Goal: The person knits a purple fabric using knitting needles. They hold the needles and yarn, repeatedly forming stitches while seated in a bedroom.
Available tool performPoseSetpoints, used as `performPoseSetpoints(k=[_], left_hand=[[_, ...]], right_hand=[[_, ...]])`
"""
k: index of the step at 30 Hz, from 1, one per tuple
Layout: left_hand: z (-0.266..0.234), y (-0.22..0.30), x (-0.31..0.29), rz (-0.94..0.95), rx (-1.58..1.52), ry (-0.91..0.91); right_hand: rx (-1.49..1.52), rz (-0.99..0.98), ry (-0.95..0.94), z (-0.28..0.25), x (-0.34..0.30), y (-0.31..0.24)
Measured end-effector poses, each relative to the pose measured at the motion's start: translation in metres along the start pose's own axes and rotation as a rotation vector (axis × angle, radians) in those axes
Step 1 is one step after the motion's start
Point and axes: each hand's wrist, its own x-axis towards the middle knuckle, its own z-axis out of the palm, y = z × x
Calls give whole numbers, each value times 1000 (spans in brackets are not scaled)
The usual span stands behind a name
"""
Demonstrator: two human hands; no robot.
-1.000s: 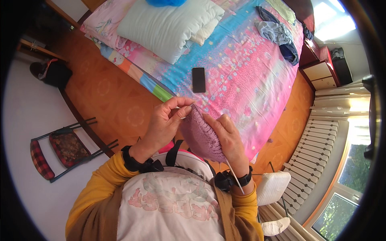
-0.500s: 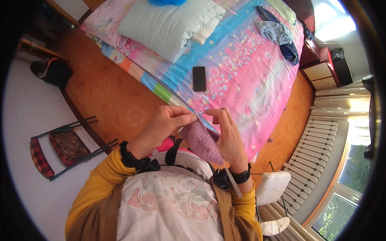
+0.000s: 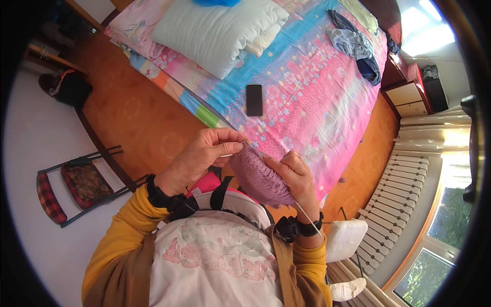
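Observation:
A piece of mauve knitting hangs between my two hands in front of my chest. My left hand pinches its upper left corner between thumb and fingers. On the other side, my right hand is closed on the right edge, thumb along the top row of stitches. A thin pale knitting needle sticks out below the right hand and points down past the wrist. Any second needle near the left fingertips is too small to make out for certain.
Ahead lies a bed with a pink and blue floral sheet, holding a black phone, a folded pale quilt and crumpled clothes. A folding chair is at left; a white-seated chair and radiator are at right.
The right hand has turned and its raised fingers have curled down onto the knitting. The knitting has swung flatter, showing more of its face, and the needle end now points further right.

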Motion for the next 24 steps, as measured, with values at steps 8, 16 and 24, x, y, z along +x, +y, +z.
performPoseSetpoints(k=[8, 16, 24], left_hand=[[-8, 0, -2, -35, 68, -83], [-8, 3, -4, -39, 56, -86], [-3, -4, -2, -141, 68, -104]], right_hand=[[165, 142, -35, -11, -2, -4], [275, 206, -28, -7, -5, -3], [347, 193, -58, -3, -2, -5]])
